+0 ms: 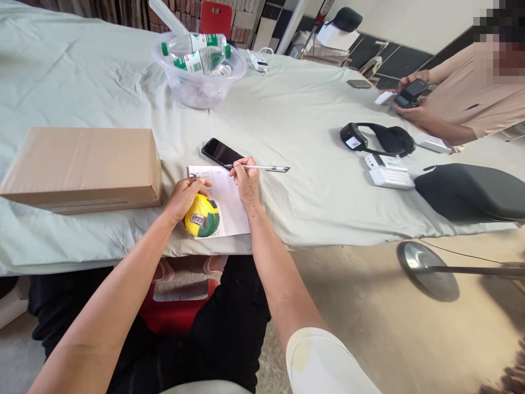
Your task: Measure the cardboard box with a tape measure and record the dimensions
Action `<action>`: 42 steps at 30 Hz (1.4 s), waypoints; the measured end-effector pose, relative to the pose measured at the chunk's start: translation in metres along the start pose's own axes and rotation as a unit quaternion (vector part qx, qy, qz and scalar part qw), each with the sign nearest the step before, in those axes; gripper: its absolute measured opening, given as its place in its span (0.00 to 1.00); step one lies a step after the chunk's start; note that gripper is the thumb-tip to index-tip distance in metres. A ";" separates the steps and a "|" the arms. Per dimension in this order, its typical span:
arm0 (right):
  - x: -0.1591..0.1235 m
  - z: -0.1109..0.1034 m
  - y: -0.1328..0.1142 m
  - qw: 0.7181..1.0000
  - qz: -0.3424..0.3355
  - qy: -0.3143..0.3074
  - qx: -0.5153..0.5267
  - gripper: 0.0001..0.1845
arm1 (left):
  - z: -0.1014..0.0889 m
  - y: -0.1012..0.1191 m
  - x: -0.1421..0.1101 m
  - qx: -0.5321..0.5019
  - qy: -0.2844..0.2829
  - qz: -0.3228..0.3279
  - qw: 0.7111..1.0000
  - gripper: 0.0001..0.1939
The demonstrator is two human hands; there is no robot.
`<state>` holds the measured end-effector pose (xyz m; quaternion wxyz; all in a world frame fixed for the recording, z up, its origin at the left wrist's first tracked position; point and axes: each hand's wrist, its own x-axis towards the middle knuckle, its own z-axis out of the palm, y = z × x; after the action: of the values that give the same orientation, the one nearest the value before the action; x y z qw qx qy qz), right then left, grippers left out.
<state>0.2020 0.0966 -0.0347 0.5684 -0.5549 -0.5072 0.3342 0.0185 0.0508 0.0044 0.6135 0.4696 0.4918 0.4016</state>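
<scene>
My right hand (246, 181) is closed around a pen (268, 168), which lies nearly level across the fingers, its capped-looking dark end to the right. Under that hand is a white sheet of paper (229, 205) with handwriting along its left side. My left hand (186, 197) rests at the sheet's left edge, its fingers curled over the far end of a yellow and green tape measure (202, 216). The tape measure sits on the paper's lower left part. Just beyond the sheet lies a black smartphone (221, 151), close to my right fingers.
A closed cardboard box (82, 167) stands left. Behind is a clear plastic basin (200, 90) with bottles. Rightward lie a black headset (377, 139), white boxes (389, 174) and a dark case (471, 191). A person (463, 93) across the cloth-covered table (303, 208) holds a dark device.
</scene>
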 end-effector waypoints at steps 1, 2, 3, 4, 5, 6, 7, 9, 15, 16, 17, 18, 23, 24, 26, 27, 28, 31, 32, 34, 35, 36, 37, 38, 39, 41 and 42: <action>-0.001 0.000 -0.002 1.000 0.001 0.014 0.016 0.07 | -0.001 -0.001 -0.004 -0.002 0.009 0.010 1.000 0.16; -0.002 0.001 -0.003 0.999 0.000 0.026 0.032 0.07 | -0.002 -0.002 -0.008 -0.004 0.019 0.019 1.000 0.17; -0.002 0.001 -0.004 0.998 -0.004 0.033 0.048 0.08 | -0.004 -0.002 -0.013 -0.004 0.027 0.026 0.999 0.17; -0.003 0.000 -0.005 0.998 -0.011 0.033 0.061 0.08 | -0.005 -0.002 -0.019 -0.004 0.033 0.031 0.999 0.18; -0.003 0.000 -0.006 0.997 -0.018 0.031 0.075 0.08 | -0.007 -0.002 -0.026 -0.007 0.035 0.034 0.999 0.19; -0.003 -0.001 -0.006 0.996 -0.022 0.027 0.088 0.09 | -0.009 -0.002 -0.035 -0.014 0.029 0.034 0.999 0.19; -0.002 -0.003 -0.006 0.994 -0.021 0.023 0.102 0.10 | -0.011 -0.003 -0.045 -0.024 0.015 0.031 0.999 0.20; 0.000 -0.007 -0.006 0.992 -0.009 0.020 0.124 0.12 | -0.016 -0.005 -0.067 -0.052 -0.028 0.013 0.998 0.22; 0.005 -0.031 -0.030 0.990 -0.017 0.033 0.136 0.13 | -0.029 -0.016 -0.128 -0.114 -0.129 -0.063 0.983 0.20; 0.001 -0.035 -0.040 0.990 -0.025 0.026 0.135 0.13 | -0.030 -0.016 -0.134 -0.117 -0.141 -0.075 0.980 0.19; -0.007 -0.040 -0.052 0.991 -0.033 0.013 0.132 0.13 | -0.030 -0.015 -0.139 -0.114 -0.154 -0.086 0.978 0.19; -0.019 -0.043 -0.064 0.991 -0.042 -0.009 0.125 0.14 | -0.029 -0.014 -0.144 -0.107 -0.169 -0.097 0.975 0.19; -0.119 -0.047 -0.110 0.958 -0.076 -0.269 0.063 0.08 | -0.020 -0.004 -0.164 -0.039 -0.257 -0.135 0.956 0.20; -0.142 -0.045 -0.111 0.941 -0.082 -0.324 0.052 0.08 | -0.019 -0.004 -0.168 -0.023 -0.275 -0.136 0.952 0.20; -0.185 -0.041 -0.105 0.917 -0.061 -0.394 0.025 0.13 | -0.018 -0.010 -0.178 0.012 -0.303 -0.134 0.944 0.21; -0.204 -0.039 -0.100 0.917 -0.052 -0.395 0.029 0.16 | -0.018 -0.014 -0.184 0.028 -0.311 -0.133 0.941 0.21; -0.220 -0.036 -0.094 0.928 -0.050 -0.367 0.032 0.16 | -0.018 -0.020 -0.190 0.042 -0.315 -0.133 0.939 0.22; -0.257 -0.029 -0.078 0.948 -0.032 -0.317 0.025 0.13 | -0.018 -0.040 -0.208 0.038 -0.314 -0.159 0.935 0.22; -0.265 -0.027 -0.075 0.951 -0.029 -0.307 0.021 0.11 | -0.018 -0.046 -0.213 0.029 -0.306 -0.175 0.935 0.21; -0.277 -0.024 -0.074 0.956 -0.018 -0.292 0.015 0.08 | -0.017 -0.055 -0.222 0.024 -0.286 -0.204 0.936 0.19; -0.280 -0.023 -0.074 0.958 -0.008 -0.287 0.012 0.07 | -0.017 -0.057 -0.225 0.028 -0.277 -0.213 0.937 0.18; -0.283 -0.022 -0.075 0.959 0.003 -0.283 0.009 0.06 | -0.016 -0.059 -0.227 0.035 -0.270 -0.216 0.937 0.18; -0.284 -0.021 -0.077 0.960 0.013 -0.280 0.007 0.05 | -0.017 -0.059 -0.229 0.045 -0.265 -0.217 0.939 0.19; -0.284 -0.020 -0.079 0.960 0.021 -0.278 0.004 0.05 | -0.017 -0.059 -0.230 0.053 -0.261 -0.215 0.939 0.19; -0.284 -0.019 -0.081 0.961 0.028 -0.276 0.002 0.04 | -0.018 -0.059 -0.231 0.058 -0.257 -0.213 0.941 0.20; -0.283 -0.017 -0.085 0.962 0.048 -0.269 0.001 0.04 | -0.020 -0.058 -0.233 0.056 -0.244 -0.210 0.945 0.21; -0.282 -0.015 -0.086 0.962 0.061 -0.265 0.003 0.04 | -0.021 -0.058 -0.234 0.045 -0.233 -0.210 0.949 0.21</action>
<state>0.1268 -0.1877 -0.0073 0.3940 -0.4749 -0.6036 0.5049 -0.0454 -0.1825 -0.0010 0.7592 0.4636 0.4405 0.1209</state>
